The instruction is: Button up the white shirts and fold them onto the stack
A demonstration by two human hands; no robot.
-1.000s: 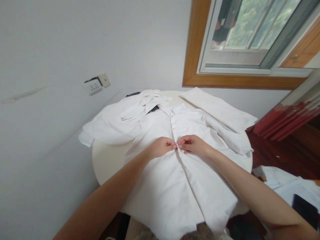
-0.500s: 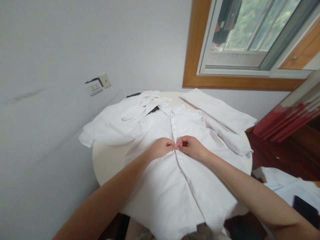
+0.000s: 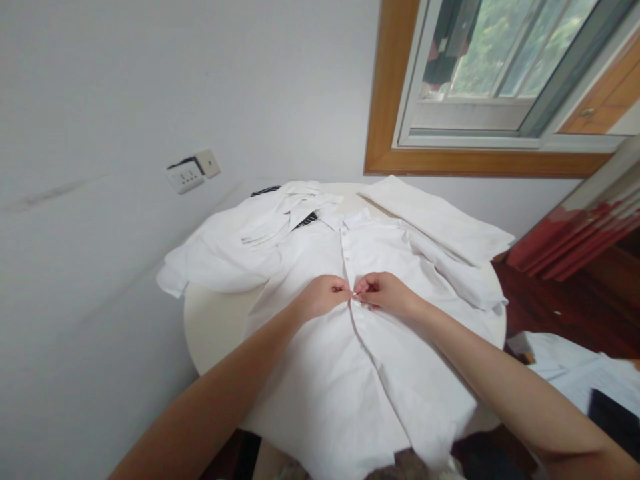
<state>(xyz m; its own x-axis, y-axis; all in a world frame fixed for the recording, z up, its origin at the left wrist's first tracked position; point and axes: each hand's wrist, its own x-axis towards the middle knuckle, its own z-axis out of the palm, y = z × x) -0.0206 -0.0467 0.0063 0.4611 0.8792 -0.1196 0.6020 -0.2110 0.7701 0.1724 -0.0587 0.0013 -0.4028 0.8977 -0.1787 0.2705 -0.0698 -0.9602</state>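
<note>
The left hand (image 3: 324,295) and the right hand (image 3: 386,293) meet fingertip to fingertip at the front opening of a white shirt (image 3: 350,373), about the middle of its button line. Each hand pinches one edge of the cloth between thumb and first fingers, with the other fingers curled in, so both grips are closed on the fabric. Whether a button sits between the fingertips is too small to tell. The shirt lies flat, front up, on a round white table (image 3: 213,327), its collar at the far side and its hem hanging over the near edge. At the far left, a crumpled white garment (image 3: 220,250) touches the shirt's shoulder. At the far right lies a folded white cloth (image 3: 435,217), just beside the shirt's sleeve. On the wall at the left is a wall socket (image 3: 185,177); its marks are too small to read. A wooden window frame (image 3: 450,162) is on the far right.
</note>
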